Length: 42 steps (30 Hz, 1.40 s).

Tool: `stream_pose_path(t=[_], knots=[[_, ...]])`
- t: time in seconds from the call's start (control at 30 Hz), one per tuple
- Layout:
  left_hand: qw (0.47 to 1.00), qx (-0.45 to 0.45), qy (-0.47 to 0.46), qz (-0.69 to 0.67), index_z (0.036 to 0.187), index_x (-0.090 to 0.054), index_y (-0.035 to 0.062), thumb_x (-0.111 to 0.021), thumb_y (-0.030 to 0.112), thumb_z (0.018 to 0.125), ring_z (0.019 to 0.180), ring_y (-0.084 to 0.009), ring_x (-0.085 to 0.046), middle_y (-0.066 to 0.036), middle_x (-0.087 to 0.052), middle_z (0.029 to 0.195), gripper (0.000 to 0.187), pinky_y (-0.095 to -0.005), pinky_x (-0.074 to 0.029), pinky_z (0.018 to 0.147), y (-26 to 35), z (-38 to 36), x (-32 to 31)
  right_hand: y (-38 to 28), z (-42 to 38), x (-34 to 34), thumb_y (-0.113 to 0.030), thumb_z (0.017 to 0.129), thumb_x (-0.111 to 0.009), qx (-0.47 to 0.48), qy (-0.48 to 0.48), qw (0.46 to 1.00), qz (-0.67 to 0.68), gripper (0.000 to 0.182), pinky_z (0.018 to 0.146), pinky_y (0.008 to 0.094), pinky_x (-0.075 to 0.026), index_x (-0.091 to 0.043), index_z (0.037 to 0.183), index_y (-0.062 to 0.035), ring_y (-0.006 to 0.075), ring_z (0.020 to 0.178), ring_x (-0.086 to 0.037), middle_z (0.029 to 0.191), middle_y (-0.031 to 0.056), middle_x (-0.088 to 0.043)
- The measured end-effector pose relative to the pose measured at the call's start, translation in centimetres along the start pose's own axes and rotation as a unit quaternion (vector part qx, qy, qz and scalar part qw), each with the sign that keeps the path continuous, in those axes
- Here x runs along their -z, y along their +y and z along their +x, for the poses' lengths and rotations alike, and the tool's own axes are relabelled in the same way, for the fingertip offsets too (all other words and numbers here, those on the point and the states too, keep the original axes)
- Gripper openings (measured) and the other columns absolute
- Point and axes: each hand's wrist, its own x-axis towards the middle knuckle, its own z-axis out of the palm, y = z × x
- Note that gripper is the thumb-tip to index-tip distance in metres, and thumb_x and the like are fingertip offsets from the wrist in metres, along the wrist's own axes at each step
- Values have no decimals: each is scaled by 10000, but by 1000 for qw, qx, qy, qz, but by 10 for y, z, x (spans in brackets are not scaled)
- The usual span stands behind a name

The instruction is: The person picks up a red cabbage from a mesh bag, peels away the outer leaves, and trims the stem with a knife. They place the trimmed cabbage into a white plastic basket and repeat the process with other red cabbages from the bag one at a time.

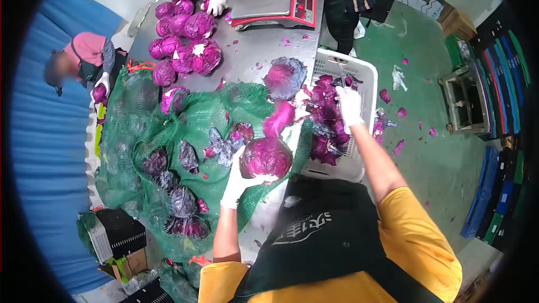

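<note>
A red cabbage (pixel 266 159) rests in my gloved left hand (pixel 240 180), whose fingers curl round its side and underneath. Just above it is a loose bright purple leaf (pixel 279 119). My gloved right hand (pixel 349 105) is closed round a knife (pixel 340 72), its narrow blade pointing away from me over the white crate (pixel 368 87). Cut purple leaves (pixel 324 109) fill much of that crate. Under the cabbage a green mesh sack (pixel 193 115) spreads over the metal table (pixel 252 50), with dark outer leaves (pixel 188 157) lying on it.
Trimmed cabbages (pixel 199 56) are heaped at the far left of the table, beside a red scale (pixel 275 19). A co-worker's gloved hand (pixel 216 0) touches the heap. Another person (pixel 87 56) works at left. Leaf scraps (pixel 384 95) litter the green floor; stacked crates (pixel 505 78) stand right.
</note>
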Motion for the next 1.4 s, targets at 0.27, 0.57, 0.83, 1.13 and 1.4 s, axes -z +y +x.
stream_pose_path(t=[0.27, 0.57, 0.83, 1.13, 1.4], knots=[[999, -8, -40, 16, 1392, -312, 33, -928, 237, 485, 1277, -275, -404, -157, -409, 1361, 1115, -417, -343, 1075, 2, 4, 0, -111, -85, -8, -266, 646, -813, 42, -406, 893, 187, 690, 771, 307, -498, -535, 1206, 25, 232, 889, -623, 1019, 171, -628], [993, 51, 28, 103, 1452, -290, 65, -876, 115, 567, 1179, -255, -502, -142, -433, 1385, 1062, -379, -423, 999, 0, -36, 2, -154, -124, -19, -406, 610, -800, 279, -350, 894, 28, 680, 729, 393, -513, -573, 1148, -57, 314, 823, -629, 995, 159, -593], [969, 14, 127, 211, 1383, -325, -24, -887, 321, 545, 1291, -311, -371, -214, -375, 1387, 1067, -408, -314, 1073, 3, -28, -36, -117, -108, -30, -228, 782, -714, 389, -67, 918, -25, 191, 481, 327, -442, -651, 744, -51, 188, 508, -568, 627, 72, -595], [896, 258, 66, -355, 1301, -470, 77, -669, 379, 796, 1131, -284, -539, -149, -529, 1255, 621, -458, -491, 906, -17, -22, 11, 3, -37, 22, -368, 762, -730, 31, 35, 978, -202, 706, 810, 338, -487, -456, 1267, 42, 267, 945, -614, 1051, 202, -597], [762, 334, 72, -550, 1411, -300, 46, -564, 600, 824, 1200, -381, -468, -250, -369, 1383, 849, -530, -421, 965, -21, 4, -53, -114, -102, -8, -116, 783, -707, 81, -391, 883, 248, 576, 772, 238, -484, -498, 1305, 6, 96, 914, -580, 1023, 61, -638]])
